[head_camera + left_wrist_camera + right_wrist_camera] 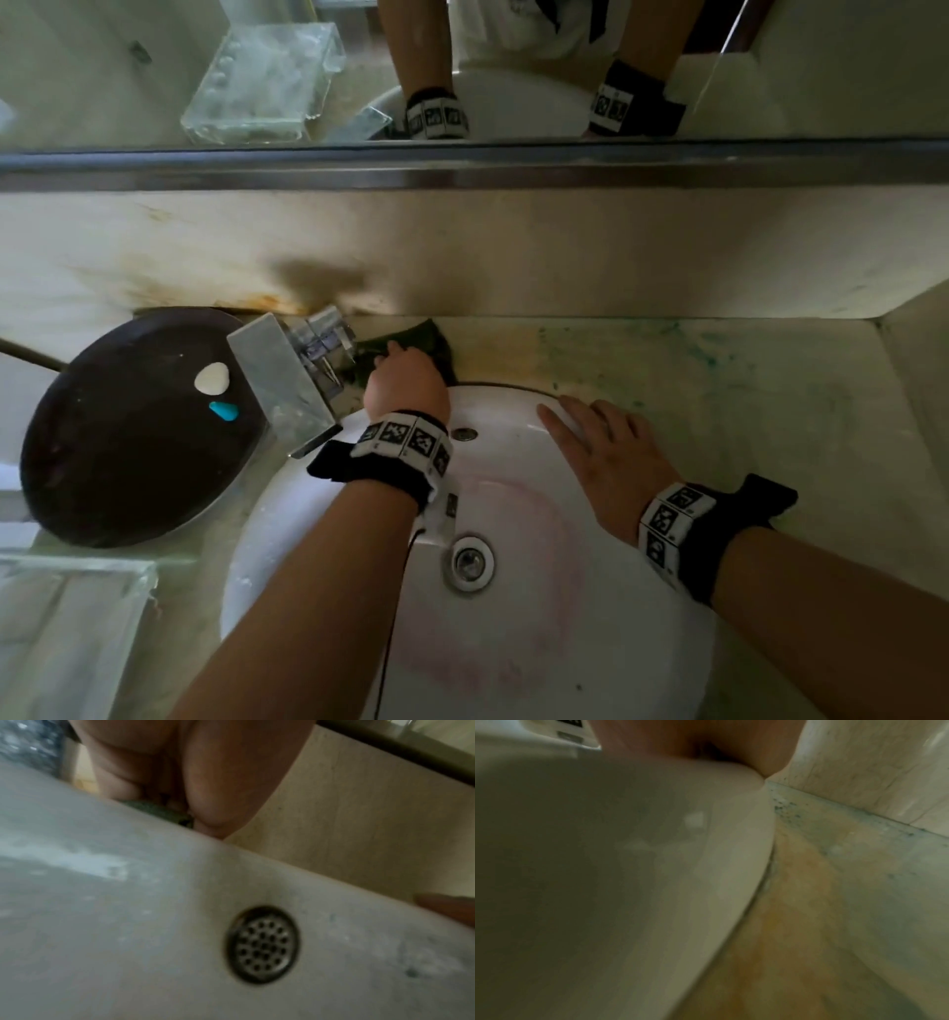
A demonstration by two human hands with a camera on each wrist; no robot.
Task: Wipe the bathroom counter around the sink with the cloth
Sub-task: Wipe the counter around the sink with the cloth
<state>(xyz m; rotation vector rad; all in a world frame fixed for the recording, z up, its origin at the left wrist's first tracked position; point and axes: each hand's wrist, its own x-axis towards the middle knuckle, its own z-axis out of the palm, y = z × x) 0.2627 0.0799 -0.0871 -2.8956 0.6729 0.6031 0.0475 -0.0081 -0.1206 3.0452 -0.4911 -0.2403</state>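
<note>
A dark green cloth lies on the stained counter behind the white sink, just right of the faucet. My left hand is on top of it, fingers curled down into the fabric. The left wrist view shows that hand over a strip of green cloth at the sink's back rim. My right hand lies flat with straight fingers on the sink's right rear rim. In the right wrist view its palm sits where the sink rim meets the counter.
A dark round pan holding a white and a blue soap piece sits left of the faucet. A glass dish stands at the front left. Wall and mirror ledge close the back; a side wall bounds the right. Green and orange stains mark the right counter.
</note>
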